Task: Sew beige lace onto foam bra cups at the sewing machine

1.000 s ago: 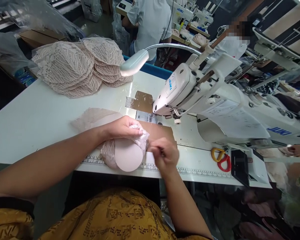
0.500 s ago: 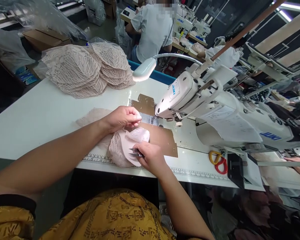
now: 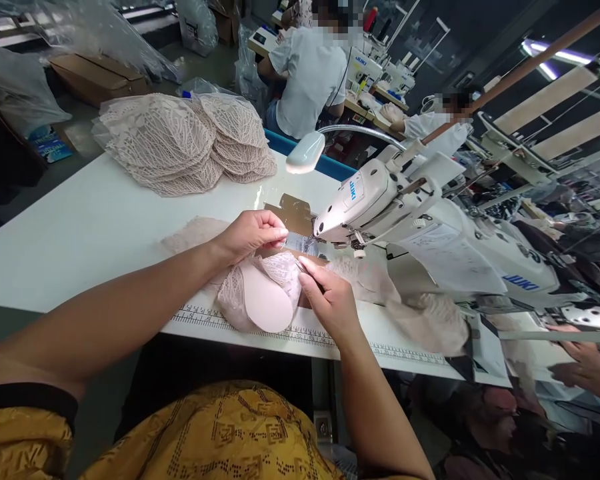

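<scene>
A pale pink padded cup covered in lace [image 3: 260,303] lies at the table's near edge, in front of the sewing machine [image 3: 430,227]. My left hand [image 3: 253,233] is closed in a pinch just above the cup's upper lace edge and seems to hold that edge. Right beside it, my right hand [image 3: 330,300] is closed around small metal snips [image 3: 301,266], whose tip points at the cup's top right edge. The two hands are a few centimetres apart. A flat beige lace piece [image 3: 193,230] lies under my left wrist.
A stack of lace cups [image 3: 180,143] sits at the back left. A gooseneck lamp [image 3: 305,150] hangs over brown cardboard [image 3: 295,210]. Blurred lace fabric [image 3: 420,317] lies right of the machine. Another person's hand [image 3: 583,360] shows at far right. A ruler strip [image 3: 205,315] runs along the table edge [image 3: 80,267].
My right hand with the snips has moved up from the cup's front to its top right edge. Lace fabric now covers the spot right of the machine where the scissors lay.
</scene>
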{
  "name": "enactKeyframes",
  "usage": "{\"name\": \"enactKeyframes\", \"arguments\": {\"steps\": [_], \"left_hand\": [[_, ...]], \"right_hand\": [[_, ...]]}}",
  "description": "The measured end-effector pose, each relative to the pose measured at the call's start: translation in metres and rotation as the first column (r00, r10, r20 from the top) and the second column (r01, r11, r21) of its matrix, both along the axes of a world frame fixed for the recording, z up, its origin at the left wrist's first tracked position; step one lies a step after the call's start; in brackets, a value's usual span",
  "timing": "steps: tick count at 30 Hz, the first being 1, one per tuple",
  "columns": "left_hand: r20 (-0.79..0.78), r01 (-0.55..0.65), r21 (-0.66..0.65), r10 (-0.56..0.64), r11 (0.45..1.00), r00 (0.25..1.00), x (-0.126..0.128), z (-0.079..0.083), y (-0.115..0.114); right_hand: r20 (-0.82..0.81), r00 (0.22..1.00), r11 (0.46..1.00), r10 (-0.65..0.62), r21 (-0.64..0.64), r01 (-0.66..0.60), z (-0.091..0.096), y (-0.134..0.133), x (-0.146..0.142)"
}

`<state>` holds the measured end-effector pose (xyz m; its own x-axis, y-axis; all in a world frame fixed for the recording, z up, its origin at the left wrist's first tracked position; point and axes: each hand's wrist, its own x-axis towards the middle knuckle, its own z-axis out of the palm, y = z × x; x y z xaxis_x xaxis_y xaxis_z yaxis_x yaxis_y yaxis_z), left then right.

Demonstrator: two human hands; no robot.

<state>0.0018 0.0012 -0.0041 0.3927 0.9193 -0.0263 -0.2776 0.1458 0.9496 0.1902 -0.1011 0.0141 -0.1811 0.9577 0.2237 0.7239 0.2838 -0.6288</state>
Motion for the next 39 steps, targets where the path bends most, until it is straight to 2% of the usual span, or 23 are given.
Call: {"name": "enactKeyframes", "arguments": {"steps": [6,13,19,22,24,26,27,30,31,33,36,38,39], "left_hand": [[-0.016,-0.005,0.048,0.006,0.999,1.000,-0.001,0.001,-0.001],[-0.035,-0.009,0.075,0.012,0.997,0.999,-0.001,-0.001,-0.002],[-0.020,-0.007,0.088,0.009,0.996,1.000,-0.002,0.002,-0.001],[-0.191,-0.025,0.147,0.053,0.989,0.980,-0.006,0.010,-0.004],[-0.422,0.057,0.270,0.065,0.961,0.904,-0.008,0.019,-0.013],[-0.663,0.262,0.382,0.065,0.886,0.746,-0.007,0.028,-0.030],[-0.759,0.386,0.409,0.073,0.827,0.647,-0.005,0.032,-0.040],[-0.889,0.647,0.403,0.109,0.647,0.445,0.002,0.031,-0.069],[-0.904,0.705,0.403,0.133,0.584,0.407,0.003,0.028,-0.075],[-0.909,0.797,0.417,0.176,0.438,0.378,0.003,0.020,-0.079],[-0.883,0.841,0.470,0.122,0.267,0.454,-0.004,0.015,-0.067],[-0.879,0.853,0.475,0.068,0.216,0.473,-0.009,0.018,-0.054],[-0.880,0.854,0.473,0.060,0.216,0.472,-0.010,0.021,-0.049]], "right_hand": [[0.058,0.995,0.996,-0.084,-0.002,0.084,0.000,0.013,-0.015],[0.075,0.994,0.993,-0.075,0.102,0.067,-0.007,0.026,-0.022],[0.090,0.988,0.988,-0.127,0.096,0.118,-0.008,0.012,-0.008],[0.246,0.951,0.983,-0.186,0.043,0.181,-0.012,0.010,0.019],[0.374,0.901,0.973,-0.220,0.014,0.232,-0.018,0.019,0.048],[0.407,0.883,0.968,-0.235,0.017,0.249,-0.023,0.034,0.080],[0.414,0.871,0.961,-0.264,0.032,0.276,-0.025,0.041,0.096],[0.412,0.852,0.944,-0.324,0.086,0.318,-0.026,0.049,0.132],[0.404,0.854,0.945,-0.326,0.105,0.311,-0.025,0.045,0.137],[0.400,0.867,0.954,-0.299,0.134,0.267,-0.023,0.032,0.140],[0.496,0.843,0.978,-0.208,0.099,0.184,-0.024,0.009,0.129],[0.601,0.781,0.983,-0.172,0.059,0.171,-0.027,0.001,0.122],[0.640,0.750,0.983,-0.170,0.055,0.175,-0.028,-0.001,0.120]]}}
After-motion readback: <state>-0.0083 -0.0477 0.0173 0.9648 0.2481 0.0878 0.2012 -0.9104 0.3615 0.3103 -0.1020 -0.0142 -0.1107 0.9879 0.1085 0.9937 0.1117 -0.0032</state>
